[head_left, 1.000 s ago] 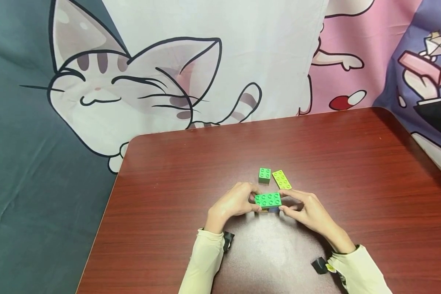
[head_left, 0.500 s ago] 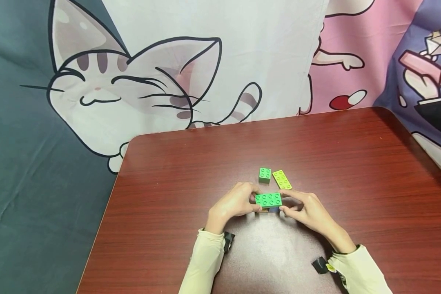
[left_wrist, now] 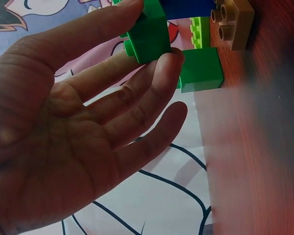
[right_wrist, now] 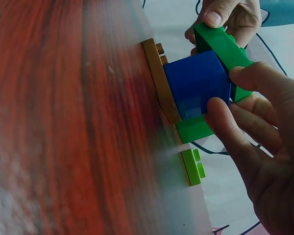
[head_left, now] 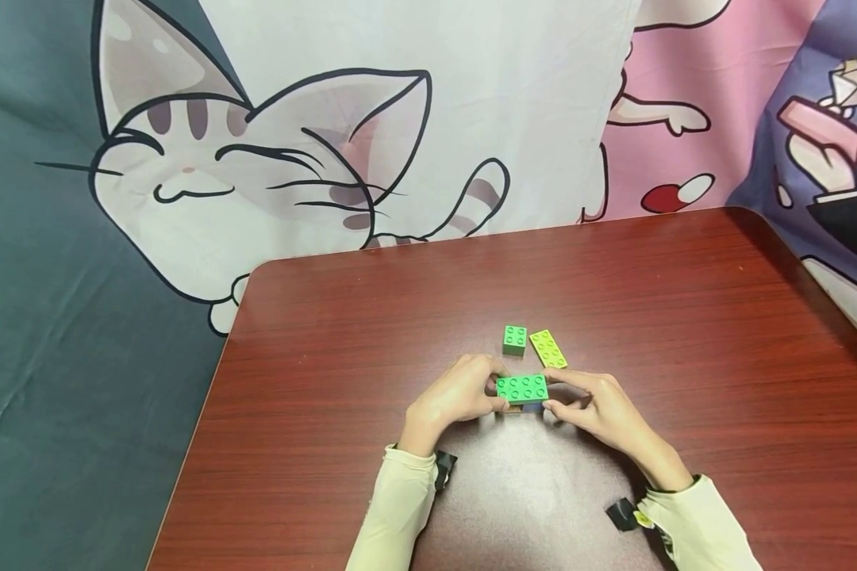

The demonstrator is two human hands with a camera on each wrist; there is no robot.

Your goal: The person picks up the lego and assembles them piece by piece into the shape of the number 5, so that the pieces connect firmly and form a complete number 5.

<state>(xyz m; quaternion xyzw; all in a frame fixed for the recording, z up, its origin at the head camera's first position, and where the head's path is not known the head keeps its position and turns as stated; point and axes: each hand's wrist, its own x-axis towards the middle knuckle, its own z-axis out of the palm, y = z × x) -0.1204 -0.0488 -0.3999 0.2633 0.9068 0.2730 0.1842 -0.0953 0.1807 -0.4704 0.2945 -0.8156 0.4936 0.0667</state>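
A long green toy brick [head_left: 521, 388] with two rows of studs lies over a blue brick [right_wrist: 196, 83], slightly askew to it in the right wrist view. Below the blue one, a flat brown studded plate [right_wrist: 160, 81] rests on the table. My left hand [head_left: 457, 390] grips the green brick's left end between thumb and fingers; its other fingers are loosely bent. At the opposite end, my right hand [head_left: 603, 408] pinches the green brick, with one fingertip also against the blue brick. Part of the blue brick is hidden from above.
Behind the stack, a small square green brick [head_left: 515, 339] and a flat lime-green brick [head_left: 548, 349] lie on the reddish-brown table [head_left: 371, 317]. A cartoon-print cloth [head_left: 543, 103] hangs behind the table's far edge.
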